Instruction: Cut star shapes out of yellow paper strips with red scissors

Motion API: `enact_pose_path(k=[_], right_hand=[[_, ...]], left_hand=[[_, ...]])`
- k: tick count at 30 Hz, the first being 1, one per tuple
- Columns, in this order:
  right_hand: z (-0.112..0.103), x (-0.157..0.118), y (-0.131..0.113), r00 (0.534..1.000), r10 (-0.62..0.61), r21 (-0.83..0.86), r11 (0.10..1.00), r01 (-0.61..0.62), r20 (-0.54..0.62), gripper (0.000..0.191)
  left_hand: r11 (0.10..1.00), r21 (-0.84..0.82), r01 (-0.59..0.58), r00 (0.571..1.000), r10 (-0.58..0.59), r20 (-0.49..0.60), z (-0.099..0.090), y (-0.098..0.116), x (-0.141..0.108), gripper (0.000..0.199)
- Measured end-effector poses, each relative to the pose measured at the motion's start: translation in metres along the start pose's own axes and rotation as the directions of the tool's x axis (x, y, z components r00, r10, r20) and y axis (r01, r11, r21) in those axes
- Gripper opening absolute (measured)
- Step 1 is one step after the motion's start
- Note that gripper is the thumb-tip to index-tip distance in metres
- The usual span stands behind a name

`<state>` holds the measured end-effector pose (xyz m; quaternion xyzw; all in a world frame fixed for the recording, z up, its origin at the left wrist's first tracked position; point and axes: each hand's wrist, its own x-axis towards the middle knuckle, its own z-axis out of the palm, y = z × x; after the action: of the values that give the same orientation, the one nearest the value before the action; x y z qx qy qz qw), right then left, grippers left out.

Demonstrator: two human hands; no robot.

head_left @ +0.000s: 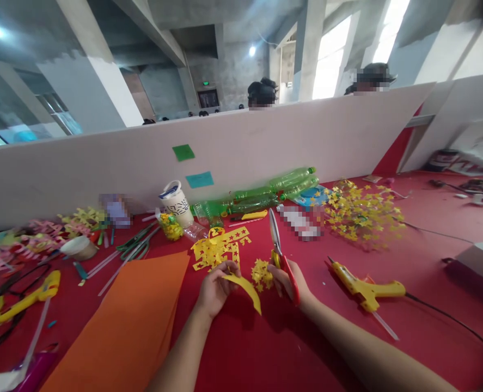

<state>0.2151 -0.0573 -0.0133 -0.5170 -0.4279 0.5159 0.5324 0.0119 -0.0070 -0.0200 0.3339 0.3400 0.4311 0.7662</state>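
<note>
My left hand (218, 288) is closed on one end of a curved yellow strip (247, 288), whose other end hangs toward the right. In my right hand (288, 280) is a pair of scissors (277, 242) with red handles, its blades pointing up and away from me. The blades look closed together and are apart from the strip. Between my hands lies a small pile of yellow stars (261, 274). Just beyond my left hand are yellow sheets with star-shaped holes (216, 250).
Orange sheets (130, 316) lie at left. A yellow glue gun (366, 288) rests at right, its cord trailing off. Green plastic bottles (257, 196), a white cup (175, 201) and a yellow cutter knife (254, 215) stand or lie near the white partition (233, 141). Yellow star sprays (359, 215) are at back right.
</note>
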Motion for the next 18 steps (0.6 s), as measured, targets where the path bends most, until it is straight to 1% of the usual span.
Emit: enact_pose_path(k=[3,5,7,9,11,15,18], right_hand=[[0.001,-0.006,-0.004,0.997,-0.019,-0.113,0.993,0.027,0.074,0.023],[0.003,-0.008,-0.005,0.990,-0.054,-0.209,0.974,0.081,0.132,0.020],[0.006,-0.010,-0.004,0.983,-0.096,-0.287,0.948,0.138,0.154,0.017],[0.009,-0.010,-0.003,0.986,-0.125,-0.338,0.928,0.154,0.108,0.015],[0.010,-0.008,-0.004,0.991,-0.130,-0.350,0.927,0.134,0.037,0.014],[0.010,-0.003,-0.012,0.995,-0.097,-0.319,0.944,0.082,-0.029,0.015],[0.009,0.000,-0.018,0.998,-0.043,-0.292,0.956,0.025,-0.055,0.017]], left_hand=[[0.998,-0.070,0.005,0.999,-0.008,-0.035,0.004,0.001,-0.001,0.019],[0.994,-0.110,-0.003,0.998,-0.004,-0.067,0.007,0.001,-0.001,0.019],[0.991,-0.134,-0.028,0.993,0.013,-0.116,0.010,0.002,0.001,0.021],[0.989,-0.139,-0.056,0.986,0.033,-0.161,0.012,0.003,0.002,0.023],[0.991,-0.116,-0.068,0.983,0.047,-0.175,0.013,0.004,0.004,0.024],[0.997,-0.011,-0.075,0.988,0.073,-0.137,0.013,0.003,0.004,0.028],[0.989,0.090,-0.116,0.984,0.127,-0.123,0.016,0.001,0.001,0.031]])
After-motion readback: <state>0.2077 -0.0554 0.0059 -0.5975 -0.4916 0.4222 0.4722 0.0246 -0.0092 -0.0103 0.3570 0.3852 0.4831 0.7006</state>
